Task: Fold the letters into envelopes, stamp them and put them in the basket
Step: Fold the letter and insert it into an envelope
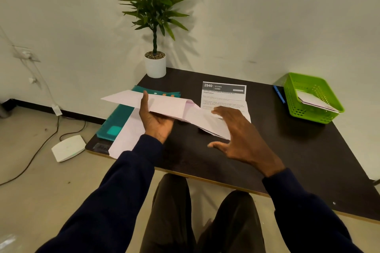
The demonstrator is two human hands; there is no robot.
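Note:
My left hand (155, 118) holds a long white envelope (164, 104) above the dark table (287, 150), thumb on top and fingers underneath. The envelope's flap end is open toward the right. My right hand (238, 135) hovers with fingers spread next to that open end, over a folded white sheet (207, 123); I cannot tell whether it touches the paper. A printed letter headed "2940 KITCHEN" (224, 93) lies flat behind the hands. A green basket (312, 98) at the right holds a white envelope (316, 101).
A teal folder (117, 123) and a white sheet (127, 137) lie at the table's left edge. A potted plant (155, 63) stands at the back left corner. A blue pen (279, 94) lies next to the basket. A white device (68, 148) and cables sit on the floor.

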